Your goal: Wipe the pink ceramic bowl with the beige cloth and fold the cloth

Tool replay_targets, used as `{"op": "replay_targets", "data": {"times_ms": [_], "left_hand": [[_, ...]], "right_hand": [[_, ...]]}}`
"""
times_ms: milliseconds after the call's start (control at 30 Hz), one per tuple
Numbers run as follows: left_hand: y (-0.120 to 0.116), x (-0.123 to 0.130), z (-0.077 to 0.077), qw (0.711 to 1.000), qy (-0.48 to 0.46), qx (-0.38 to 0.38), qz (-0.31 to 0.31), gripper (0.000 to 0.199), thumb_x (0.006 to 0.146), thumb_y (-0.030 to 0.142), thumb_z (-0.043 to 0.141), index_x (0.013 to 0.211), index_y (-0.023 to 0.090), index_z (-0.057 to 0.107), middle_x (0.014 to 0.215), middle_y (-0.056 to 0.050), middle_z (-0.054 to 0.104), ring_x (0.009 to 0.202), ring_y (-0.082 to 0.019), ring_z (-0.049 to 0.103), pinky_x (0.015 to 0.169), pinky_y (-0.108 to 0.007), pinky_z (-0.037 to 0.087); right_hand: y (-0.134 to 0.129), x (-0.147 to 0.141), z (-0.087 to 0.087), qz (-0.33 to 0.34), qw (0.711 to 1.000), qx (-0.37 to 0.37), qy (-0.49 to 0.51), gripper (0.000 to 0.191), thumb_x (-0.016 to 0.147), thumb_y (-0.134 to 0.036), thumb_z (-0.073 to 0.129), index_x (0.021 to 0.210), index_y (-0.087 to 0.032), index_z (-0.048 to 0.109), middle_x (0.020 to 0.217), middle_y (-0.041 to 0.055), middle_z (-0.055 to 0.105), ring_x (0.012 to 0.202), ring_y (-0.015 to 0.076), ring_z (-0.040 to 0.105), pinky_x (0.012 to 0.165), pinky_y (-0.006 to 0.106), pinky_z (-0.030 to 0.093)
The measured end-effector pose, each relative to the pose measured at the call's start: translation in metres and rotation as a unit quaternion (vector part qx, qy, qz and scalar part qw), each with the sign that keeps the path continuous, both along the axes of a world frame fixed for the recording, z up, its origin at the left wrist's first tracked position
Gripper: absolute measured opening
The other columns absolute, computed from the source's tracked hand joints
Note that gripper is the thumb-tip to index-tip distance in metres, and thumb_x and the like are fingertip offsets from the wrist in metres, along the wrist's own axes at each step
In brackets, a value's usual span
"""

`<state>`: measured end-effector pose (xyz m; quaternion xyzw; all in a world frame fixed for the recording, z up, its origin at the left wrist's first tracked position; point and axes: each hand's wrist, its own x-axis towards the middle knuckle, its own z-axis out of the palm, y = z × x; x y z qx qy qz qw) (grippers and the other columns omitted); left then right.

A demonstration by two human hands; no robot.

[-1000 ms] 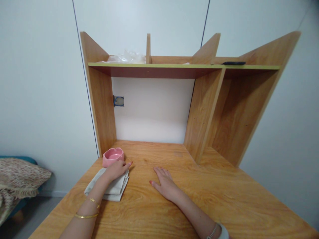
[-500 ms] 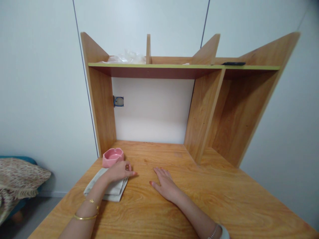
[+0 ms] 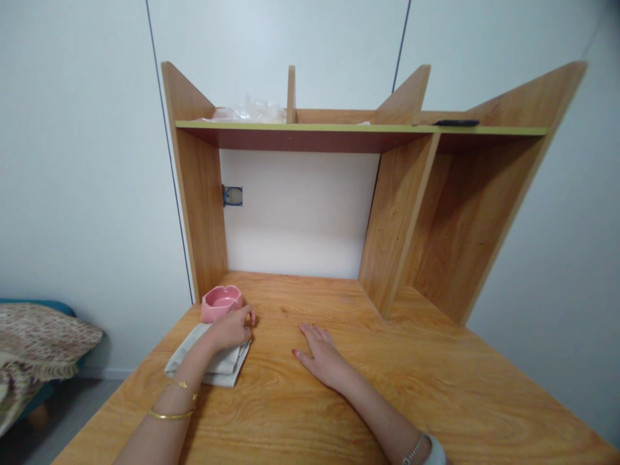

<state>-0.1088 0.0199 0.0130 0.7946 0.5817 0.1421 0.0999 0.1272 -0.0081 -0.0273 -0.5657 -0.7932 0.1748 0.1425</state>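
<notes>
A folded pale grey cloth (image 3: 227, 373) lies on the desk at the left, just in front of a pink ashtray (image 3: 213, 313) with notched, angular sides. Across the cloth reaches my left hand (image 3: 231, 329), its fingers bent down and closed at the cloth's far right corner. The thumb is mostly hidden beneath the hand. My right hand (image 3: 322, 358) rests palm down on the desktop to the right of the cloth, fingers stretched out and thumb apart, with nothing in it.
The wooden desk (image 3: 290, 413) carries a shelf unit (image 3: 310, 129) along the wall. On the shelf are a clear plastic bag (image 3: 249, 111) and a flat dark object (image 3: 456, 123). A wall socket box (image 3: 233, 196) shows behind. A patterned cushion (image 3: 43, 342) lies at far left.
My left thumb, stretched out to the right before, has drawn in under the hand, and the fingers have closed at the cloth. My right hand stays in place.
</notes>
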Motion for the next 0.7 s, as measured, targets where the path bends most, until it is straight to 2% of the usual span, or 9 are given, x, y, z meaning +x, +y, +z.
{"op": "replay_targets", "data": {"times_ms": [233, 433, 600, 700], "left_hand": [[0.003, 0.008, -0.003, 0.997, -0.075, 0.024, -0.015, 0.020, 0.076, 0.025, 0.041, 0.087, 0.017, 0.055, 0.066, 0.000, 0.057, 0.064, -0.014, 0.052, 0.058, -0.023, 0.035], [0.008, 0.007, -0.011, 0.997, -0.072, 0.034, -0.019, 0.024, 0.079, 0.027, 0.038, 0.086, 0.018, 0.059, 0.070, -0.001, 0.061, 0.067, -0.015, 0.055, 0.062, -0.024, 0.037], [0.008, 0.007, -0.009, 0.994, -0.073, 0.080, -0.005, 0.027, 0.081, 0.028, 0.036, 0.088, 0.017, 0.060, 0.069, -0.003, 0.061, 0.071, -0.017, 0.055, 0.066, -0.026, 0.038], [0.009, 0.007, -0.011, 0.994, -0.069, 0.081, -0.008, 0.027, 0.082, 0.029, 0.035, 0.087, 0.017, 0.059, 0.070, -0.004, 0.062, 0.070, -0.017, 0.056, 0.067, -0.026, 0.038]], "right_hand": [[0.000, 0.000, 0.001, -0.001, 1.000, 0.003, 0.004, 0.063, 0.082, -0.043, 0.040, 0.133, -0.007, 0.032, 0.139, 0.0144, 0.031, 0.131, 0.0251, 0.020, 0.106, 0.040, 0.012], [0.001, 0.003, 0.002, 0.017, 0.999, 0.010, 0.028, 0.060, 0.081, -0.040, 0.042, 0.132, -0.008, 0.033, 0.137, 0.0147, 0.034, 0.129, 0.0218, 0.025, 0.106, 0.037, 0.014], [0.001, 0.004, 0.001, 0.015, 0.999, 0.013, 0.026, 0.060, 0.082, -0.041, 0.041, 0.132, -0.007, 0.034, 0.138, 0.0150, 0.034, 0.129, 0.0220, 0.025, 0.106, 0.037, 0.014], [0.000, 0.003, 0.002, 0.017, 1.000, 0.010, 0.018, 0.060, 0.083, -0.042, 0.039, 0.132, -0.007, 0.034, 0.138, 0.0148, 0.032, 0.129, 0.0224, 0.024, 0.106, 0.037, 0.014]]}}
